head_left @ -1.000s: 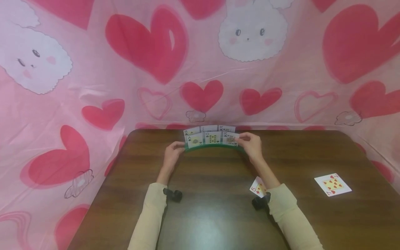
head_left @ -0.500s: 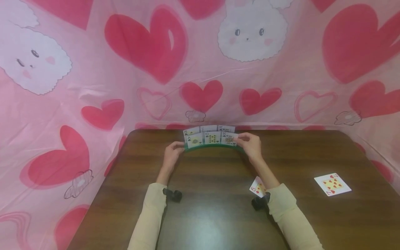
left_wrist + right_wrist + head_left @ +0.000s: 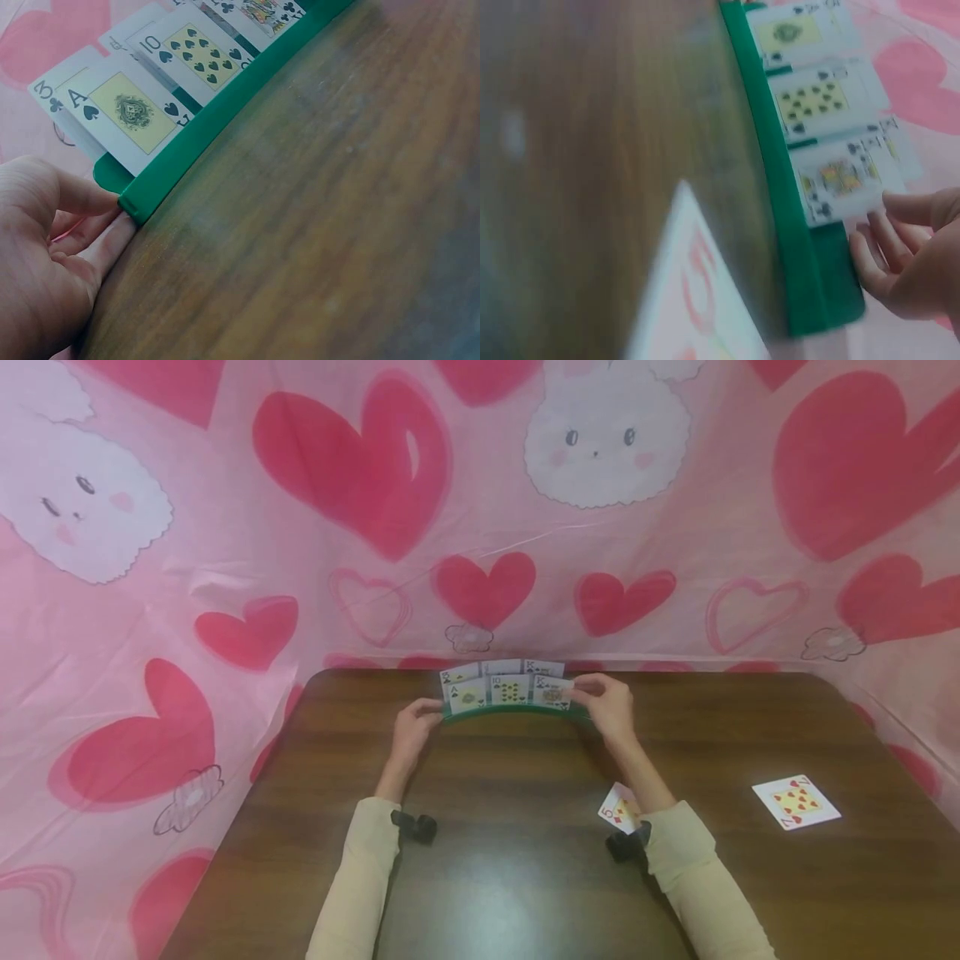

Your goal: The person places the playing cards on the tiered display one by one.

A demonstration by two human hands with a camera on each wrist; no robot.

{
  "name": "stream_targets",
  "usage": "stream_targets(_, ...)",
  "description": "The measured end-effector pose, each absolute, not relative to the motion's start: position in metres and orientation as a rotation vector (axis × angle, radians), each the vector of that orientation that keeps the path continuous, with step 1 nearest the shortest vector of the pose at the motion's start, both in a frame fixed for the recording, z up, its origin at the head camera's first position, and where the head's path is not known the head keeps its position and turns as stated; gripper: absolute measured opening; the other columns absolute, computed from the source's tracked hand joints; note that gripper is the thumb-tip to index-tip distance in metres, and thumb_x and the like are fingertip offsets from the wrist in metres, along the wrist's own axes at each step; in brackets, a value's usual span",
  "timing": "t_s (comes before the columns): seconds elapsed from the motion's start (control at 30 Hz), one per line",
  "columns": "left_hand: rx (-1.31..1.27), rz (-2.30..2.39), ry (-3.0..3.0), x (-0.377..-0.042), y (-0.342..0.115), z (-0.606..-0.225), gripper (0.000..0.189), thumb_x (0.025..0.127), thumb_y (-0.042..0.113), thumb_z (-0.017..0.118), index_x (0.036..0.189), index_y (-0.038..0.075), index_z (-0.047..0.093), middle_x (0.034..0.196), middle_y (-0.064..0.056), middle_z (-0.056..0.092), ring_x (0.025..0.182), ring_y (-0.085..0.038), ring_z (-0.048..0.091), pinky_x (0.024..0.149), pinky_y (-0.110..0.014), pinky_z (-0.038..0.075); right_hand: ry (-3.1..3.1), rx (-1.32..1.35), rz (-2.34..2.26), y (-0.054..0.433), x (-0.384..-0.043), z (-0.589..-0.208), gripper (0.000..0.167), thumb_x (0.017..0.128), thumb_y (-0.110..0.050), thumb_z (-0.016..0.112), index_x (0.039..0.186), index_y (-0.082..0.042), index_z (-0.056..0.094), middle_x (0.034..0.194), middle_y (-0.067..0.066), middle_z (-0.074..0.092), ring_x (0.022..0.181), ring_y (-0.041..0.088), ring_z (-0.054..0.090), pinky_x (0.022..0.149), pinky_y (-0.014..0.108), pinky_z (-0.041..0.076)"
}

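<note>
A curved green card holder (image 3: 169, 180) stands at the far side of the table with playing cards upright in two rows. Its front row shows an ace of spades (image 3: 131, 112), a ten of spades (image 3: 199, 60) and a king (image 3: 844, 180). My left hand (image 3: 412, 728) grips the holder's left end between thumb and fingers, down at the tabletop. At the other end, my right hand (image 3: 609, 710) pinches the king's outer edge, thumb on its face. The king's lower edge sits in the holder's slot. Partly covered back-row cards include a three of clubs (image 3: 43, 91).
A five of diamonds (image 3: 617, 807) lies face up by my right wrist, partly hidden by it. Farther right on the wooden table (image 3: 495, 793) is a seven of hearts (image 3: 797, 802). Pink heart-patterned cloth (image 3: 487, 510) hangs behind the table.
The king shifted slightly left, then back right, with my right hand at its edge. My left hand stays at the holder's end.
</note>
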State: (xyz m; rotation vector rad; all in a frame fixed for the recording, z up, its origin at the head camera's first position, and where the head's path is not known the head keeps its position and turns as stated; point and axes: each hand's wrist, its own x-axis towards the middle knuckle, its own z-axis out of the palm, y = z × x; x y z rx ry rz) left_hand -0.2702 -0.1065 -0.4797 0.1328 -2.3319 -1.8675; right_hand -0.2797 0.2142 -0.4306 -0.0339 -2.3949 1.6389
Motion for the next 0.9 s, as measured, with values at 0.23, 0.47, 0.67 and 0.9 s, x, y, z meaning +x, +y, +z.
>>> stream_targets(0.23,0.122,-1.863,-2.353,-0.273,-0.104,-0.482,0.018,0.082,0.004,0.062,0.099,0.002,0.067,0.102,-0.012,0.064,0.091,-0.023,0.057,0.079,-0.037,0.044,-2.448,0.028,1.656,0.248,-0.270,-0.421,0.030,0.082,-0.019,0.070,0.105,0.001,0.065,0.094,0.015,0.067,0.082,0.021,0.065,0.068,0.021,0.049)
stream_targets(0.47,0.130,-1.859,-2.313,-0.273,-0.107,-0.477,0.017,0.081,0.002,0.062,0.098,0.000,0.067,0.100,-0.014,0.064,0.091,-0.024,0.058,0.080,-0.038,0.045,-2.649,0.128,1.679,0.278,-0.262,-0.419,0.038,0.083,-0.020,0.069,0.109,0.007,0.060,0.100,0.022,0.064,0.085,0.029,0.064,0.067,0.025,0.051)
stream_targets(0.67,0.132,-1.854,-2.322,-0.275,-0.109,-0.477,0.017,0.081,0.003,0.062,0.098,0.000,0.067,0.100,-0.014,0.064,0.090,-0.024,0.058,0.079,-0.037,0.045,-2.834,0.288,1.683,0.298,-0.250,-0.417,0.040,0.083,-0.020,0.068,0.110,0.008,0.057,0.097,0.022,0.063,0.087,0.035,0.062,0.072,0.034,0.051)
stream_targets(0.9,0.129,-1.865,-2.325,-0.275,-0.109,-0.480,0.017,0.082,0.004,0.062,0.098,0.002,0.067,0.101,-0.012,0.064,0.089,-0.022,0.057,0.078,-0.036,0.044,-3.063,0.484,1.534,0.310,-0.226,-0.427,0.044,0.080,-0.021,0.072,0.109,0.006,0.056,0.089,0.011,0.064,0.080,0.028,0.061,0.072,0.035,0.051)
